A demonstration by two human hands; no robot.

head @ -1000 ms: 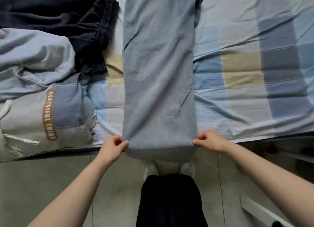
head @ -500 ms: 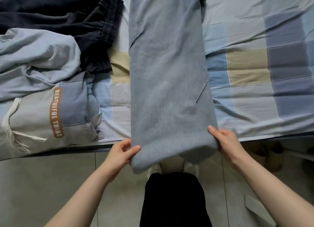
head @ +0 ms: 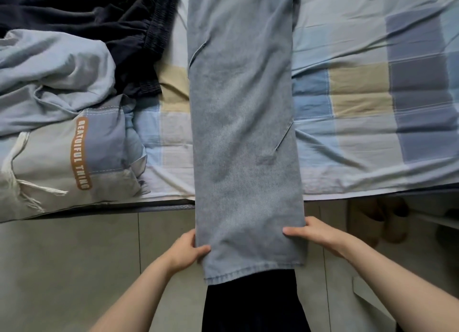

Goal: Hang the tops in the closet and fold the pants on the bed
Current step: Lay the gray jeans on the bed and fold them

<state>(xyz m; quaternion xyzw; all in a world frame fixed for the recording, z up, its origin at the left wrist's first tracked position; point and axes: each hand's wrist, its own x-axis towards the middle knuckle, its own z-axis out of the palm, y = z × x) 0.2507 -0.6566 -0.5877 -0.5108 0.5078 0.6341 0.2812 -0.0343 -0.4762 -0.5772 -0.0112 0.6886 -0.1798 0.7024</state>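
Light blue jeans (head: 243, 123) lie lengthwise across the checked bed (head: 372, 103), legs stacked, hem end hanging past the bed's near edge over the floor. My left hand (head: 185, 251) pinches the left edge of the legs just above the hem. My right hand (head: 315, 233) grips the right edge at about the same height, thumb on top of the denim. The hem (head: 250, 273) hangs below both hands. The waist end runs out of the top of the view.
On the bed's left lie a dark navy garment with an elastic waistband (head: 106, 26), a pale blue top (head: 54, 78) and a grey-blue piece printed "BEAUTIFUL THING" (head: 82, 155). Grey tiled floor (head: 62, 269) lies below; slippers (head: 382, 220) sit under the bed's right edge.
The jean legs, bunched at the bed's edge a second ago, have been drawn toward me and unrolled, so the hem now shows. Both hands moved down and back with the fabric.
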